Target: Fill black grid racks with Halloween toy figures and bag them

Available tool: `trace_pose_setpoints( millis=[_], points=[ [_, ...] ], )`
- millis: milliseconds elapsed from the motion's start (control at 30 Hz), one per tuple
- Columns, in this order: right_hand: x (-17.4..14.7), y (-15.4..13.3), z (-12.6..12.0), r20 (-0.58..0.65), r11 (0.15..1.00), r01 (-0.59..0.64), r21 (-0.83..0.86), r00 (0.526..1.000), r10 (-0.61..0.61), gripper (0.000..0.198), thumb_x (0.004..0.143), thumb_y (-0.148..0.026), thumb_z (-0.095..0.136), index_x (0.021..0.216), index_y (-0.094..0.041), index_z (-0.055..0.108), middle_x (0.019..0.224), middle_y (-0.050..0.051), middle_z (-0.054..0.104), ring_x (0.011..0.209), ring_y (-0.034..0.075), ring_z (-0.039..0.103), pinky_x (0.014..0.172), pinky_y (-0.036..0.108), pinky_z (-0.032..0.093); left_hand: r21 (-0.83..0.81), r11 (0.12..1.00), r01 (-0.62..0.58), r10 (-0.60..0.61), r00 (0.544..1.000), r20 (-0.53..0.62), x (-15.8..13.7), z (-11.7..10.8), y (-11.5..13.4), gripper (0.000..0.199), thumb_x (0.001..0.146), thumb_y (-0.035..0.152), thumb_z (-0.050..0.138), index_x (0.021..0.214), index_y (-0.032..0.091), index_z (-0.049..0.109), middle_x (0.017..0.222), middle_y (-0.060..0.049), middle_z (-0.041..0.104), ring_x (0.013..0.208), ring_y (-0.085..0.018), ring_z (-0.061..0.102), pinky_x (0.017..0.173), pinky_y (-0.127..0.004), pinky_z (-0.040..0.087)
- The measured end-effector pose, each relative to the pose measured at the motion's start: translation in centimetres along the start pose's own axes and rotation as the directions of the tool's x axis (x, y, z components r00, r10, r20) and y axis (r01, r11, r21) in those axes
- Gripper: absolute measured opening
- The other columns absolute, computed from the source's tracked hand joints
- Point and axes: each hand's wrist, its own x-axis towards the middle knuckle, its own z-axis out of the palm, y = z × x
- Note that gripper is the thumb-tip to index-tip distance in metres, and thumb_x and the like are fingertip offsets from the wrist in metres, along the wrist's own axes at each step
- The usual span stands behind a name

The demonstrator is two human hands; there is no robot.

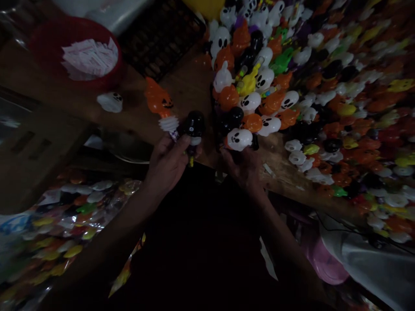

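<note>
Nearest to us, our two forearms run up out of the dark toward the edge of the wooden desk (188, 86). Our left hand (168, 162) is clamped around the stems of two toy wands: an orange pumpkin wand (158, 100) with a white ribbed collar, tilted up and to the left, and a black-headed wand (193, 124) just beside it, under our thumb. Our right hand (243, 166) reaches into the near edge of a large heap of toys (324, 86); its fingers touch a white ghost toy (239, 139), but we cannot tell whether they are closed on it.

The heap of ghosts, pumpkins and black heads covers the right side of the desk. Well to the left stand a red bowl (48, 43) holding white slips and a lone white ghost (110, 102). Below the desk on the left lie clear bags of coloured toys (65, 224). The room is dim.
</note>
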Motion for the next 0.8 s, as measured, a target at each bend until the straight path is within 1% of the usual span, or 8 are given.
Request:
trace_pose_setpoints(
  millis=[100, 267, 333, 500, 600, 700, 733, 800],
  points=[
    [0.2, 0.2, -0.1, 0.07, 1.0, -0.014, -0.021, 0.997, 0.015, 0.019, 0.098, -0.037, 0.065, 0.092, -0.019, 0.07, 0.08, 0.005, 0.073, 0.067, 0.018, 0.067, 0.063, 0.029, 0.053, 0.003, 0.999, 0.047, -0.047, 0.999, -0.001, -0.1, -0.1, -0.6, 0.027, 0.072, 0.032, 0.089, 0.075, 0.022, 0.064, 0.094, -0.001, 0.071, 0.08, -0.015, 0.063, 0.064, -0.026, 0.054],
    [0.5, 1.4, -0.2, 0.215, 0.998, 0.069, 0.002, 0.974, -0.068, 0.029, 0.101, -0.034, 0.054, 0.076, -0.02, 0.061, 0.074, 0.006, 0.067, 0.065, 0.017, 0.063, 0.06, 0.03, 0.05, -0.003, 0.996, 0.093, -0.093, 0.996, 0.005, -0.1, 0.5, -0.6, 0.023, 0.077, 0.03, 0.085, 0.077, 0.023, 0.063, 0.096, -0.001, 0.071, 0.085, -0.016, 0.064, 0.07, -0.027, 0.056],
    [0.6, 1.7, -0.1, 0.262, 0.998, 0.061, -0.004, 0.963, -0.058, 0.028, 0.1, -0.032, 0.055, 0.074, -0.021, 0.059, 0.071, 0.005, 0.064, 0.063, 0.018, 0.061, 0.061, 0.032, 0.051, -0.026, 0.995, 0.096, -0.096, 0.995, 0.003, -0.2, 1.0, -0.4, 0.02, 0.08, 0.028, 0.082, 0.077, 0.023, 0.063, 0.096, -0.001, 0.071, 0.088, -0.016, 0.065, 0.073, -0.027, 0.057],
    [0.8, 1.6, -0.4, 0.225, 1.0, -0.017, 0.022, 0.974, 0.012, 0.033, 0.102, -0.04, 0.054, 0.076, -0.021, 0.061, 0.073, 0.005, 0.066, 0.065, 0.018, 0.061, 0.062, 0.032, 0.05, -0.111, 0.983, 0.148, -0.149, 0.989, 0.006, -0.7, 1.5, 0.0, 0.013, 0.085, 0.022, 0.078, 0.083, 0.022, 0.065, 0.102, -0.001, 0.073, 0.092, -0.014, 0.067, 0.081, -0.026, 0.059],
    [0.4, 0.4, -1.4, 0.207, 0.998, -0.056, -0.003, 0.977, 0.055, 0.027, 0.101, -0.042, 0.057, 0.088, -0.02, 0.066, 0.082, 0.006, 0.071, 0.07, 0.02, 0.065, 0.063, 0.032, 0.052, -0.113, 0.982, 0.152, -0.156, 0.987, -0.03, -1.3, 0.9, 0.0, 0.014, 0.085, 0.026, 0.079, 0.09, 0.021, 0.067, 0.105, -0.002, 0.074, 0.093, -0.017, 0.07, 0.09, -0.034, 0.06],
    [-0.6, -2.1, -2.7, 0.13, 0.992, -0.116, -0.052, 0.984, 0.121, 0.017, 0.098, -0.034, 0.061, 0.103, -0.021, 0.071, 0.091, 0.007, 0.075, 0.077, 0.022, 0.07, 0.069, 0.033, 0.056, -0.076, 0.993, 0.094, -0.099, 0.993, -0.061, -2.2, 0.1, 0.1, 0.021, 0.083, 0.032, 0.082, 0.094, 0.022, 0.068, 0.109, -0.003, 0.076, 0.1, -0.022, 0.073, 0.1, -0.042, 0.059],
    [-1.0, -3.1, -2.9, 0.115, 0.992, -0.119, -0.035, 0.986, 0.122, 0.016, 0.098, -0.032, 0.062, 0.104, -0.021, 0.072, 0.091, 0.007, 0.076, 0.078, 0.021, 0.071, 0.071, 0.033, 0.057, -0.057, 0.996, 0.064, -0.068, 0.996, -0.064, -2.6, -0.1, 0.2, 0.023, 0.081, 0.034, 0.084, 0.095, 0.023, 0.069, 0.11, -0.003, 0.076, 0.105, -0.023, 0.073, 0.102, -0.044, 0.057],
    [-1.7, -5.2, -2.6, 0.154, 0.992, -0.106, 0.07, 0.984, 0.094, 0.017, 0.097, -0.031, 0.064, 0.108, -0.021, 0.074, 0.096, 0.007, 0.078, 0.083, 0.022, 0.074, 0.077, 0.034, 0.06, -0.011, 1.0, 0.008, -0.009, 0.998, -0.064, -3.5, -0.1, 0.1, 0.026, 0.079, 0.036, 0.086, 0.096, 0.024, 0.07, 0.111, -0.003, 0.076, 0.117, -0.026, 0.07, 0.107, -0.044, 0.055]
  ],
)
